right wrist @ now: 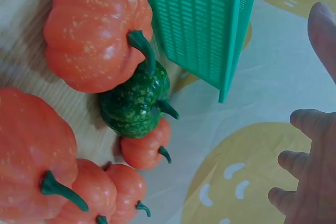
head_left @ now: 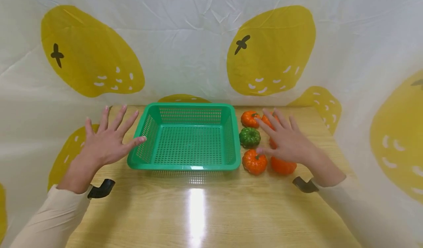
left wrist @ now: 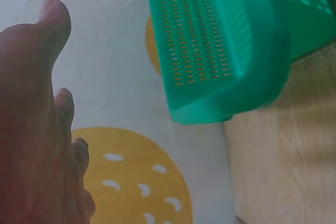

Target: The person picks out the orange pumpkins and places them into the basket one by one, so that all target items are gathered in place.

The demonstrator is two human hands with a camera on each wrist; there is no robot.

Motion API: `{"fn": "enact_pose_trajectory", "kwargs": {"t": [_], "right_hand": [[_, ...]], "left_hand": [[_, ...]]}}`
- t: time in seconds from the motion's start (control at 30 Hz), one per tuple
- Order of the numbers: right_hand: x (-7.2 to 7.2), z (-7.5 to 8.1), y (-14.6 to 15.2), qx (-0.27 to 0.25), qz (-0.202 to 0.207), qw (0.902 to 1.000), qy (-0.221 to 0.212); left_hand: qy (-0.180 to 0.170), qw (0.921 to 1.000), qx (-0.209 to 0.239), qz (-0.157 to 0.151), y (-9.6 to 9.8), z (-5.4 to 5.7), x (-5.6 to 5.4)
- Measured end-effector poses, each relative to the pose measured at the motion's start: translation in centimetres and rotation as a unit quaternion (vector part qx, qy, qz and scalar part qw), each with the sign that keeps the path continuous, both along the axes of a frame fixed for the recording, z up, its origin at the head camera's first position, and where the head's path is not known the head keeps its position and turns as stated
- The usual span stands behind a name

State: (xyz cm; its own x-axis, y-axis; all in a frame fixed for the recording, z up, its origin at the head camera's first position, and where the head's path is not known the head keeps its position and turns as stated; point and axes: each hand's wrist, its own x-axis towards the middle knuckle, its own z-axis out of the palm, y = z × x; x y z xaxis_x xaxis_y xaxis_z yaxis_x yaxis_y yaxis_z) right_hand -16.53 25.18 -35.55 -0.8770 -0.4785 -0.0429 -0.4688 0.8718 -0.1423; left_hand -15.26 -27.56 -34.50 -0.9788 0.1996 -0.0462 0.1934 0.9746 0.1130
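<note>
Fingers spread, my left hand (head_left: 107, 143) hovers beside the left rim of a green plastic basket (head_left: 190, 167), holding nothing. The basket has slotted walls and a gridded floor with nothing on it. My right hand (head_left: 287, 139) is also spread, held above several small pumpkins right of the basket. Nearest the basket are an orange pumpkin (head_left: 250, 119) at the back, a dark green pumpkin (head_left: 249, 137) in the middle and another orange pumpkin (head_left: 255, 161) in front. More orange pumpkins, such as the large pumpkin (right wrist: 31, 156) in the right wrist view, are partly hidden under the right hand in the head view.
Everything stands on a light wooden table (head_left: 158, 211). Behind it and at both sides hangs a white cloth (head_left: 185, 64) printed with big yellow fruit. A black strap piece (head_left: 101, 188) sits at the left wrist, and a similar strap piece (head_left: 304, 185) at the right.
</note>
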Motion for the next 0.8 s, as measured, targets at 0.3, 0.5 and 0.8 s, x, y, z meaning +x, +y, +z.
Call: {"fn": "enact_pose_trajectory", "kwargs": {"t": [0.3,0.5,0.8], "right_hand": [[0.2,-1.3,0.0,-0.014,-0.002,0.9999,0.001],[0.5,-2.2,-0.1,-0.007,-0.002,1.0000,0.003],[0.9,-3.6,-0.1,-0.024,0.003,0.9997,0.007]], "left_hand": [[0.010,0.9999,-0.003,-0.003,0.0,-1.2,0.0],[0.005,1.0000,0.001,-0.008,0.0,-1.9,0.0],[-0.002,1.0000,0.007,-0.005,0.1,-2.7,-0.1]]}}
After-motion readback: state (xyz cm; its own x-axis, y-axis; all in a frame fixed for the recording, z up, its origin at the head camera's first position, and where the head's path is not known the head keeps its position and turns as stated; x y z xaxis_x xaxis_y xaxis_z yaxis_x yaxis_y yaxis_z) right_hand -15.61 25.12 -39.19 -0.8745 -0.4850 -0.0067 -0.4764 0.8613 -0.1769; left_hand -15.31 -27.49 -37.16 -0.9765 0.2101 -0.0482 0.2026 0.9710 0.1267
